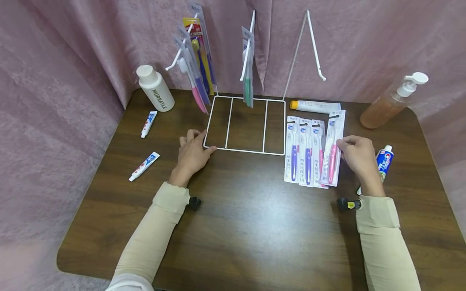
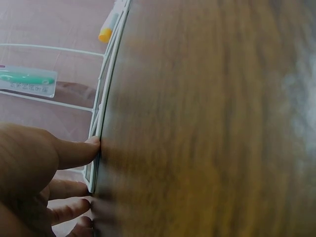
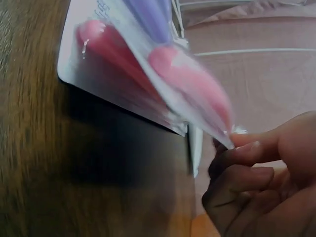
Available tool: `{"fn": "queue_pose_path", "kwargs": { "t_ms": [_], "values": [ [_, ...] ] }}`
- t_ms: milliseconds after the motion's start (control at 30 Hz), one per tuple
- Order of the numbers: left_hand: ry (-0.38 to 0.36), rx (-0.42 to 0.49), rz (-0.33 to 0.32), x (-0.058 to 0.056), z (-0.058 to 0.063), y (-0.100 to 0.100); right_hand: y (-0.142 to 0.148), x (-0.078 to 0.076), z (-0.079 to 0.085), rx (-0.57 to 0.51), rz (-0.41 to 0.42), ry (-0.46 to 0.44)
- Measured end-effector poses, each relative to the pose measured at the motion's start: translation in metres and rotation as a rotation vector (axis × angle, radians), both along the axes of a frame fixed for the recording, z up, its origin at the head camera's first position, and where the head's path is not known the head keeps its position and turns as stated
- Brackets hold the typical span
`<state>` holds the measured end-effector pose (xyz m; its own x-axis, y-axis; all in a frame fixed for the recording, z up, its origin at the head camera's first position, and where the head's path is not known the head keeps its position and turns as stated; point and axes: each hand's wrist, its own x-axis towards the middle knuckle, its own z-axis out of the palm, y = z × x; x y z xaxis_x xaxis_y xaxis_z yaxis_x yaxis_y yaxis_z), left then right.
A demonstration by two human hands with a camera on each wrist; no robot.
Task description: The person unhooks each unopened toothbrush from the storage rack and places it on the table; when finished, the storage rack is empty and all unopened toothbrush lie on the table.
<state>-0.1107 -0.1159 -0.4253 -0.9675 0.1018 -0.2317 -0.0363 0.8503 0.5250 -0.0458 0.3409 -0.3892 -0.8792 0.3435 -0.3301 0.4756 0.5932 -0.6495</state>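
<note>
My right hand [image 1: 358, 155] pinches the right edge of a packaged pink toothbrush [image 1: 333, 151] between thumb and fingers. In the right wrist view this pack [image 3: 192, 84] is tilted, one edge raised over the pink pack beneath. Beside it on the table lie three more toothbrush packs: one pink [image 1: 318, 151] and two purple [image 1: 306, 153]. My left hand [image 1: 193, 151] is at the front left corner of a white wire rack [image 1: 247, 151]. Its thumb [image 2: 79, 152] touches the front wire, and the fingers lie along the left side.
Hanging packs, including a yellow one [image 1: 205, 60] and a green one [image 1: 248, 81], fill two hooks; the right hook [image 1: 315, 48] carries none. Around stand a white bottle [image 1: 158, 93] and pump bottle [image 1: 382, 109]. Toothpaste tubes lie left [image 1: 144, 166], behind [image 1: 316, 106] and right [image 1: 384, 161].
</note>
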Motion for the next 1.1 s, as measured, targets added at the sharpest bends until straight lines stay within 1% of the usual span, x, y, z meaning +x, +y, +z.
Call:
{"fn": "queue_pose_path", "kwargs": {
  "t_ms": [100,367,567,733,867,1100],
  "values": [
    [0.000,0.005,0.000,0.000,-0.001,-0.001,0.002,-0.002,-0.003,-0.022,0.012,-0.064],
    [0.007,0.015,-0.002,-0.001,-0.001,-0.001,0.009,-0.006,-0.011,-0.017,0.010,-0.088],
    [0.006,0.017,-0.002,0.001,0.000,-0.001,0.012,-0.004,-0.019,0.019,0.009,-0.118],
    [0.000,0.006,-0.002,0.004,-0.001,-0.003,0.006,0.002,-0.025,0.037,-0.013,-0.077],
    [0.001,0.001,-0.002,0.004,-0.003,-0.003,0.002,0.005,-0.028,0.054,-0.021,-0.040],
    [0.009,0.005,-0.005,0.002,-0.004,-0.002,-0.001,0.006,-0.027,0.070,-0.033,-0.022]
  ]
}}
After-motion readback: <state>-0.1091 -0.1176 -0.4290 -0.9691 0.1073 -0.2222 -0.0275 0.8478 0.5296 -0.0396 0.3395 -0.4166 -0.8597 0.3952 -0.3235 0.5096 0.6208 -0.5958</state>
